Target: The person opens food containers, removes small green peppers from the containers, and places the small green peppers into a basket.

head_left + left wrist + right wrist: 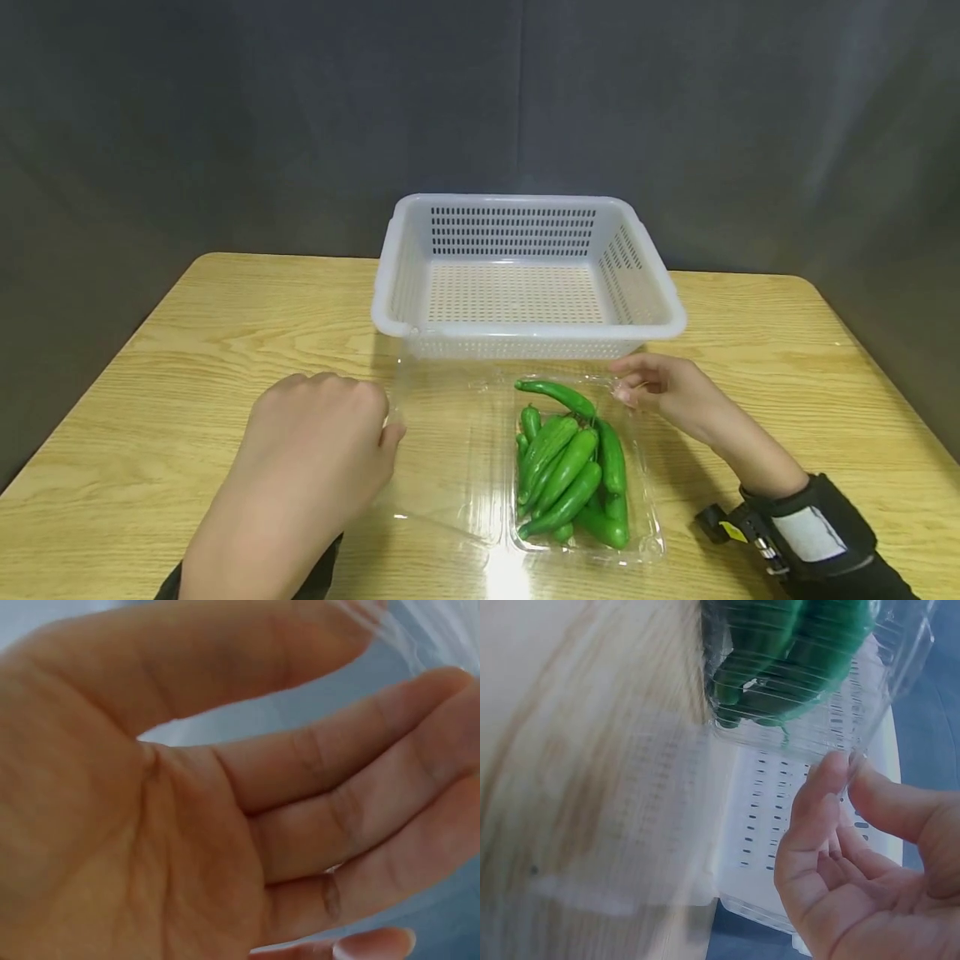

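Note:
A clear plastic clamshell container lies spread on the table, its lid folded out to the left. Green chili peppers fill the right half in a loose pile. My left hand is at the lid's outer edge; in the left wrist view, thumb and fingertips come together on clear plastic at the upper right. At the far right corner of the pepper-filled half, my right hand pinches the rim between thumb and forefinger, the other fingers curled loosely below.
A white perforated plastic basket stands right behind the container, with nothing in it. The wooden table reaches out on both sides, and a dark grey curtain hangs behind it.

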Tool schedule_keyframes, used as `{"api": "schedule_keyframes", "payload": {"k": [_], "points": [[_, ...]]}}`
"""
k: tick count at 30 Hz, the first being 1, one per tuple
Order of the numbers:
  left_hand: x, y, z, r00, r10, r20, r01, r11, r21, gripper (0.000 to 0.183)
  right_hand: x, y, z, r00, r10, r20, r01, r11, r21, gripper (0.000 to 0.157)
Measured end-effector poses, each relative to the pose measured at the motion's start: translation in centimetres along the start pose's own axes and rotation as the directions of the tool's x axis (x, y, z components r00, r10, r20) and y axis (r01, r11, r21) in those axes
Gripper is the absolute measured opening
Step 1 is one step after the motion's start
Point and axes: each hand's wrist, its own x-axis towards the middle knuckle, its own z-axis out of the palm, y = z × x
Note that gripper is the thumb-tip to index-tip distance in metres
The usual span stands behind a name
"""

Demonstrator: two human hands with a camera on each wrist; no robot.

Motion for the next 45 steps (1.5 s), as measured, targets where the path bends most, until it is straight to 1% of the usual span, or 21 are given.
{"api": "schedule_keyframes", "payload": {"k": [4, 9, 12, 15, 19, 22, 25, 29, 33, 36, 41, 45], "points": [[-0.3, -0.6, 0.6, 0.999, -0.015, 0.032, 0.015, 1.0, -0.003, 0.046, 0.2, 0.0, 0.2, 1.0, 0.005, -0.009, -0.005, 1.0, 0.024, 0.037], [-0.5, -1.1, 1.1, 0.992, -0.03, 0.125, 0.032, 0.999, -0.01, 0.044, 0.3, 0.0, 0.4, 0.999, 0.019, -0.03, -0.018, 0.999, 0.028, 0.037], [-0.2, -1.4, 1.3, 0.985, -0.05, 0.165, 0.054, 0.998, -0.015, 0.045, 0.4, -0.1, 0.4, 0.999, 0.021, -0.042, -0.02, 1.0, 0.017, 0.037], [0.4, -1.8, 1.6, 0.98, -0.063, 0.188, 0.067, 0.998, -0.018, 0.045, 0.4, -0.1, 0.5, 0.999, 0.022, -0.045, -0.022, 1.0, 0.009, 0.037], [1.2, -2.4, 2.1, 0.973, -0.055, 0.223, 0.062, 0.998, -0.028, 0.044, 0.5, 0.0, 0.6, 0.999, 0.038, -0.039, -0.038, 0.999, 0.003, 0.037], [1.9, -2.8, 2.4, 0.963, -0.053, 0.265, 0.067, 0.997, -0.043, 0.043, 0.6, 0.0, 0.6, 0.998, 0.055, -0.037, -0.055, 0.998, -0.002, 0.038], [2.5, -3.5, 2.9, 0.945, -0.065, 0.321, 0.087, 0.995, -0.057, 0.038, 0.6, 0.1, 0.7, 0.997, 0.056, -0.046, -0.057, 0.998, -0.025, 0.037], [3.3, -4.4, 3.3, 0.911, -0.085, 0.404, 0.139, 0.984, -0.107, 0.027, 0.7, 0.2, 1.0, 0.999, 0.045, -0.031, -0.045, 0.998, -0.031, 0.035], [3.9, -5.3, 3.8, 0.877, -0.09, 0.473, 0.185, 0.97, -0.159, 0.033, 0.7, 0.2, 1.3, 0.999, 0.035, 0.005, -0.035, 0.999, -0.014, 0.036], [4.2, -5.7, 4.3, 0.854, -0.075, 0.514, 0.201, 0.96, -0.194, 0.034, 0.6, 0.2, 1.4, 0.999, 0.031, 0.015, -0.031, 0.999, -0.014, 0.038], [4.8, -6.2, 5.3, 0.827, -0.035, 0.562, 0.207, 0.947, -0.245, 0.021, 0.6, 0.2, 1.3, 0.999, 0.035, 0.018, -0.035, 0.999, -0.021, 0.04], [5.3, -6.5, 5.9, 0.807, -0.021, 0.59, 0.214, 0.942, -0.259, 0.014, 0.6, 0.2, 1.1, 0.999, 0.037, 0.021, -0.037, 0.999, -0.012, 0.04]]}}
